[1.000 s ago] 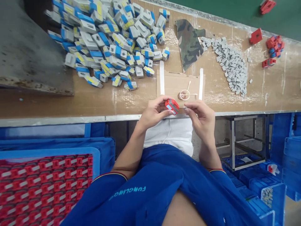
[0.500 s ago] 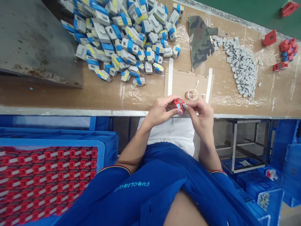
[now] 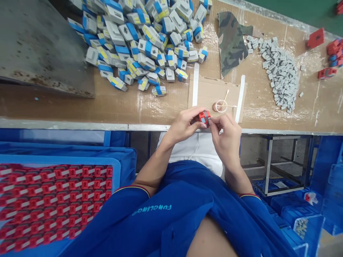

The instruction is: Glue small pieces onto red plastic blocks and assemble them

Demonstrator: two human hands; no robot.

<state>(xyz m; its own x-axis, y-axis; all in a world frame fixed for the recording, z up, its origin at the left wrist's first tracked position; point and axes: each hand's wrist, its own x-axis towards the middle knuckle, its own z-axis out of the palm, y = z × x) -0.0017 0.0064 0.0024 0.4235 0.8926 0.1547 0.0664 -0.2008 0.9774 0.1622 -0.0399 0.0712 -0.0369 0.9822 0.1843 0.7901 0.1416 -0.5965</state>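
Note:
A small red toy car (image 3: pixel 204 118) with a grey band and a light blue window is held just above the table's front edge. My left hand (image 3: pixel 184 125) grips it from the left, thumb below and fingers above. The thumb and forefinger of my right hand (image 3: pixel 226 134) are pinched together against its right end; whether a small piece sits between them is hidden. Beyond the hands lies a cardboard sheet (image 3: pixel 206 91) with white tape strips. On it stands a small round pot (image 3: pixel 215 106) with two cotton swabs (image 3: pixel 227 95) across its pale rim.
Grey, blue and yellow toy bodies (image 3: pixel 147 50) are heaped at the back left, beside a stained metal sheet (image 3: pixel 45 46). Camouflage cloth (image 3: pixel 232 43) and small grey pieces (image 3: pixel 281 75) lie right. Red toy parts (image 3: pixel 327 73) sit farther right. A blue crate (image 3: pixel 116 175) holds rows of red toys.
My right hand has shifted slightly left, its fingertips closer against the red toy car. A pale bit at those fingertips no longer shows. The camera view has shifted a little.

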